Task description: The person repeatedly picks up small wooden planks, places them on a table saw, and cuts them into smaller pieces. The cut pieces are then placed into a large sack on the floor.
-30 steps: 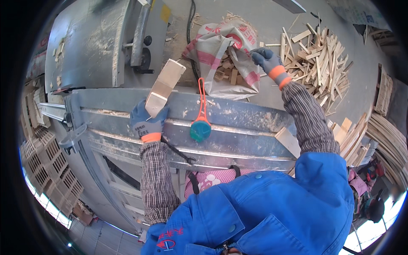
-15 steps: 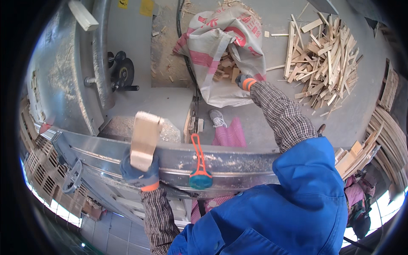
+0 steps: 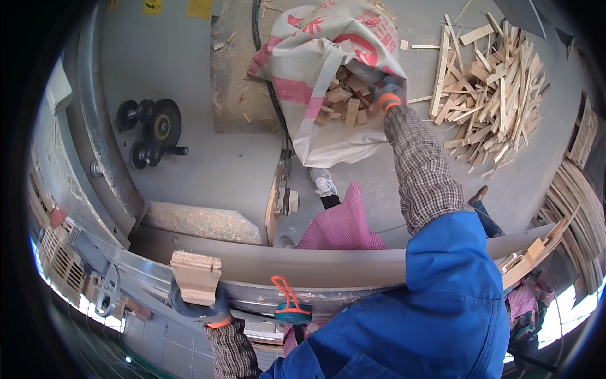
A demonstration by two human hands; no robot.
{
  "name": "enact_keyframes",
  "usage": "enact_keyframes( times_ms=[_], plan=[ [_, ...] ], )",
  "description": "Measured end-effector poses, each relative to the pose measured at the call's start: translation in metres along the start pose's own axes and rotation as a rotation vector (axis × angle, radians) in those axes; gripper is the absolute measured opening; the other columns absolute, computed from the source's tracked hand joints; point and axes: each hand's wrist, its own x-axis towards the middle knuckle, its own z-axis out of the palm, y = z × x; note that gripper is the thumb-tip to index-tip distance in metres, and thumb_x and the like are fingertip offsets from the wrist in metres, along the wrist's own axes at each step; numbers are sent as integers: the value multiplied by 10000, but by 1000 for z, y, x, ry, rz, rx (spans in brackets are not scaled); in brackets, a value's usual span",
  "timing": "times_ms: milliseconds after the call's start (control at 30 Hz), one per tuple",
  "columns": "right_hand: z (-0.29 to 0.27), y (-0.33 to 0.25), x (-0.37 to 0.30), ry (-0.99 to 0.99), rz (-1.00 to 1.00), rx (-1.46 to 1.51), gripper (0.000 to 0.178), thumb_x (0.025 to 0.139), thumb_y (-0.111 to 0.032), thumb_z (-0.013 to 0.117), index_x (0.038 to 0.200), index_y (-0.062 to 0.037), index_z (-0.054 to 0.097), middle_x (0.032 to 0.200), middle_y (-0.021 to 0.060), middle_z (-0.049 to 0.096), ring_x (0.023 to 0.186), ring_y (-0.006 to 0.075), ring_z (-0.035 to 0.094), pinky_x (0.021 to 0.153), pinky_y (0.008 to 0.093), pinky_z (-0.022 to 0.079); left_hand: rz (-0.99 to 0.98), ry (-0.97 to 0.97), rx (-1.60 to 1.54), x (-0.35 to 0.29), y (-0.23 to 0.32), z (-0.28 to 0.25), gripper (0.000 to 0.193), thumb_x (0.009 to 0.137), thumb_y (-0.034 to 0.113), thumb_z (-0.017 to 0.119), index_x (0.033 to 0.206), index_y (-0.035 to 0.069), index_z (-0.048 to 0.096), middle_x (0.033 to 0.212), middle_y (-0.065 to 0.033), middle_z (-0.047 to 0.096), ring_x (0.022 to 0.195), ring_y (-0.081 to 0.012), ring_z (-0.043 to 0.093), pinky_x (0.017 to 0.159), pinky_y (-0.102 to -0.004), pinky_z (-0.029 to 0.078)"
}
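My left hand (image 3: 201, 308), in a grey-blue glove with an orange cuff, is closed round a pale wooden block (image 3: 197, 278) above the metal machine edge. The block stands up out of the grip, its rough sawn end on top. My right hand (image 3: 389, 90), gloved the same way, reaches far out to the right side of the mouth of a white and pink woven sack (image 3: 344, 144). It touches the sack there, but its fingers are in shade and hard to make out. Several small wood offcuts (image 3: 351, 112) lie inside the sack.
A heap of thin wood strips (image 3: 492, 95) lies on the floor at far right. A teal object with an orange strap (image 3: 293, 311) sits on the metal edge (image 3: 252, 292). Black wheels (image 3: 162, 125) stand out from the machine at left. Another person's shoe (image 3: 483, 194) shows at right.
My right hand has moved farther away and slightly right along the sack's mouth, which gapes wider and shows more offcuts. My left hand, still gripping the block, sits lower in view.
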Motion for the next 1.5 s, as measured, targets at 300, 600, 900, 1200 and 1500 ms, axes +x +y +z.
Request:
enact_keyframes(
  times_ms=[300, 600, 900, 1200, 1500],
  plan=[
    [-17, -2, 22, 460, -84, 356, 653, 692, -195, 837, 1252, 0, 566, 1182, 200, 641, 1093, 354, 610, 925, 404, 478, 71, 48, -39, -8, -18, 1, 735, 715, 432, 759, 1239, -35, 539, 1179, -188, 588, 1043, -348, 578, 913, -482, 453],
    [82, 56, 58, -11, 172, 400, 468, 799, -272, 720, 1211, -74, 624, 1130, 171, 677, 979, 335, 669, 861, 422, 522, 93, 80, -85, -5, -21, 2, 722, 774, 490, 733, 1242, -22, 534, 1184, -176, 583, 1056, -353, 579, 920, -491, 455],
    [80, -242, -19, -373, 21, 1392, 346, 744, -104, 737, 1073, -43, 646, 943, 90, 653, 870, 216, 621, 716, 348, 515, 49, 99, -1, -24, -32, -2, 697, 778, 410, 750, 1277, -9, 503, 1195, -173, 551, 1081, -349, 555, 941, -496, 437],
    [62, -301, 14, -262, -406, 1025, 373, 767, -182, 730, 1108, -40, 681, 1034, 161, 702, 980, 297, 662, 852, 342, 518, -12, 100, -40, -26, -29, 1, 712, 755, 424, 752, 1260, -13, 506, 1199, -171, 550, 1077, -337, 556, 946, -496, 436],
    [103, -139, 36, -27, -74, 671, 394, 837, -297, 616, 1179, -113, 682, 1184, 177, 677, 1111, 352, 637, 938, 409, 491, 60, 54, -49, -12, -37, -2, 865, 754, 513, 756, 1337, -35, 427, 1286, -207, 507, 1155, -365, 522, 974, -513, 434]
  ],
)
